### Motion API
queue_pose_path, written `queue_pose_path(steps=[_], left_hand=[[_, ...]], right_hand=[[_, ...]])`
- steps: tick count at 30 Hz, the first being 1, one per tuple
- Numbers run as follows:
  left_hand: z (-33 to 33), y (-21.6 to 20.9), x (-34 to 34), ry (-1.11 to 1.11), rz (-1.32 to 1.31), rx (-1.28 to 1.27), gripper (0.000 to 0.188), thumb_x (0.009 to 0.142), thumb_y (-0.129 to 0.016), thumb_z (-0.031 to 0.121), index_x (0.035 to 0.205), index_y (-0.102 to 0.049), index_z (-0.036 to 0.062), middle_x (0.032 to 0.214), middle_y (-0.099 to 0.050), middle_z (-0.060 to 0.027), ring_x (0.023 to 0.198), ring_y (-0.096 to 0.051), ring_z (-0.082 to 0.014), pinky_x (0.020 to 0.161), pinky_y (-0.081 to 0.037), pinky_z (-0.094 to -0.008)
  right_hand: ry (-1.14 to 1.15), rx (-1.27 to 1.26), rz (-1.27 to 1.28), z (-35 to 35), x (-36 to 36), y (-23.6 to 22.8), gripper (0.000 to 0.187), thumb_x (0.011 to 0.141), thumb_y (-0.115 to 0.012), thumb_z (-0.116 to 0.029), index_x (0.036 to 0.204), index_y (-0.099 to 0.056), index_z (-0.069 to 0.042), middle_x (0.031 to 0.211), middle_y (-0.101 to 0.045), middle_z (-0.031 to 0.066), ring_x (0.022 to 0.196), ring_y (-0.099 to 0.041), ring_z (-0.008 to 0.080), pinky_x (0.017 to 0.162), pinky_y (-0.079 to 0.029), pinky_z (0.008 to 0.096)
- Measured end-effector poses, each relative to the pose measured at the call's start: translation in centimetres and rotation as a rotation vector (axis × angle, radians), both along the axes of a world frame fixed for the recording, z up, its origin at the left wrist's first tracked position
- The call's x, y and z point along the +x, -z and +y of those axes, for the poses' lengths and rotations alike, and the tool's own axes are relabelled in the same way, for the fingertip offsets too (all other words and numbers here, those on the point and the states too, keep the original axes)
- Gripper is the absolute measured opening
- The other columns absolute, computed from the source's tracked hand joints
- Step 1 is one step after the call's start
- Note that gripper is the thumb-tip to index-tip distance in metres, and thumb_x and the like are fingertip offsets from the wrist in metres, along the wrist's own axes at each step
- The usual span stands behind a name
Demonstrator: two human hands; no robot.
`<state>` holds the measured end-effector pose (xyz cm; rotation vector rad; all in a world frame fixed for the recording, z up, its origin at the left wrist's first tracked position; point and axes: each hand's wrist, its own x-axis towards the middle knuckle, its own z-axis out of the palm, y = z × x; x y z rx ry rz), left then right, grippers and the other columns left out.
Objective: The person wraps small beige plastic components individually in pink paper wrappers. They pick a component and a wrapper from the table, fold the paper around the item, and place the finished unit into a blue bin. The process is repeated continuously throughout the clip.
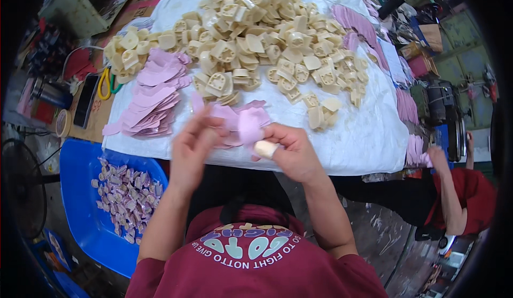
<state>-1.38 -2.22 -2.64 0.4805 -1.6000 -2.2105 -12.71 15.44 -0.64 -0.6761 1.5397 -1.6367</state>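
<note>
In my right hand point(291, 148) is a small cream plastic piece point(265, 149), which looks like a shoe heel, pinched together with a pale pink cover piece point(250, 126). The pink sheet curls up from the fingertips. My left hand point(199, 135) hovers just left of it, its fingers bent and smeared by motion, so whether they grip anything is unclear. Loose pink pieces point(228, 117) lie on the white cloth behind both hands. Left of them sits a stack of pink cover pieces point(155, 97). A large heap of cream heels point(251, 36) spreads across the far side.
A blue tub point(80, 191) of pink-covered pieces point(125, 196) stands at lower left. Scissors point(104, 84), a phone point(86, 100) and a tape roll point(63, 123) lie on the left. More pink stacks point(355, 23) line the right edge. A co-worker point(454, 196) works at right.
</note>
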Motion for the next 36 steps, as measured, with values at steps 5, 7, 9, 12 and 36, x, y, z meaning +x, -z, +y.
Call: queue_pose_path(steps=[5,7,9,12,36], left_hand=[[1.9,0.0,-0.6,0.338,-0.068,0.386,0.038,0.095,-0.057,0.021,0.126,-0.055,-0.0013,0.115,-0.063,-0.0132,0.100,-0.064,-0.0190,0.082,-0.053,-0.0315],[1.1,-0.7,-0.3,0.189,-0.109,0.378,0.035,0.095,-0.057,0.022,0.120,-0.058,-0.0025,0.116,-0.063,-0.0170,0.103,-0.063,-0.0241,0.087,-0.054,-0.0346],[0.0,-0.7,0.0,0.085,-0.127,0.418,0.034,0.094,-0.057,0.021,0.117,-0.059,-0.0038,0.117,-0.062,-0.0204,0.109,-0.062,-0.0307,0.093,-0.053,-0.0386],[0.4,0.1,-0.6,0.083,0.020,0.493,0.035,0.094,-0.054,0.019,0.120,-0.057,-0.0044,0.120,-0.060,-0.0236,0.114,-0.058,-0.0351,0.096,-0.051,-0.0392],[3.7,-1.6,-1.3,-0.010,0.111,0.784,0.037,0.096,-0.054,0.020,0.125,-0.051,-0.0026,0.125,-0.056,-0.0196,0.115,-0.057,-0.0269,0.097,-0.052,-0.0376]], right_hand=[[-0.043,0.193,0.698,0.6,0.6,-1.5,0.013,0.085,-0.062,0.000,0.098,-0.064,0.001,0.090,-0.067,0.0053,0.077,-0.060,0.0091,0.072,-0.048,0.0245],[0.393,0.329,0.699,3.1,-0.9,-0.7,0.014,0.078,-0.067,-0.009,0.089,-0.062,-0.002,0.074,-0.059,0.0125,0.065,-0.058,0.0258,0.061,-0.046,0.0351],[0.594,0.702,0.789,5.6,-3.3,-2.8,0.016,0.077,-0.068,-0.010,0.088,-0.059,-0.002,0.079,-0.059,0.0134,0.068,-0.060,0.0302,0.061,-0.047,0.0396],[0.619,0.733,1.120,4.8,-4.4,0.2,0.024,0.076,-0.067,-0.010,0.097,-0.057,-0.003,0.091,-0.059,0.0140,0.075,-0.062,0.0330,0.064,-0.049,0.0431],[0.259,-0.041,0.973,-1.2,5.9,-1.5,0.032,0.077,-0.073,-0.003,0.106,-0.060,0.000,0.091,-0.067,0.0125,0.083,-0.068,0.0239,0.068,-0.054,0.0329]])
